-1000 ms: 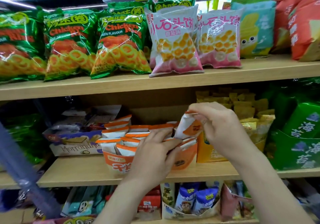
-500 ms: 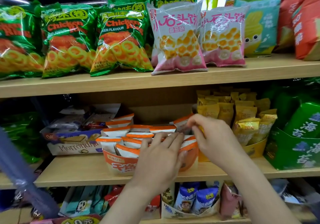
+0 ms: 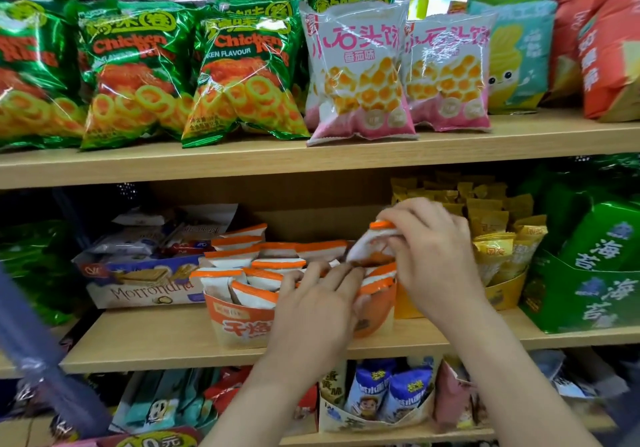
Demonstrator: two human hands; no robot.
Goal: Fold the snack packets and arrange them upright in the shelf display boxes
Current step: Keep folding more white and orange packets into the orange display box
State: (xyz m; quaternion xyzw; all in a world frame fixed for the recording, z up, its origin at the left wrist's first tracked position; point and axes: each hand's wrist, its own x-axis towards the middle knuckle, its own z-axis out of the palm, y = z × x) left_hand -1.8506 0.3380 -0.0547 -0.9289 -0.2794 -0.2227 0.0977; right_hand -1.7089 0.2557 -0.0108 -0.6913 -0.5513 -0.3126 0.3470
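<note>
An orange and white display box (image 3: pixel 235 325) stands on the middle shelf, filled with several upright white packets with orange tops (image 3: pixel 239 256). My right hand (image 3: pixel 429 256) pinches one such packet (image 3: pixel 372 244) by its top, lifted above the box's right end. My left hand (image 3: pixel 315 308) lies over the front right of the box, its straight fingers pressing on the packets there. The box's right side is partly hidden by both hands.
A yellow box of yellow packets (image 3: pixel 498 238) stands right of the orange box, then a green carton (image 3: pixel 588 273). A wafer box (image 3: pixel 145 284) sits to the left. Green and pink snack bags (image 3: pixel 356 72) line the upper shelf; more packets (image 3: pixel 381 398) fill the lower shelf.
My right hand went down into the box's right end, then came back up with a packet pinched by its top. My left hand stayed pressed on the front packets.
</note>
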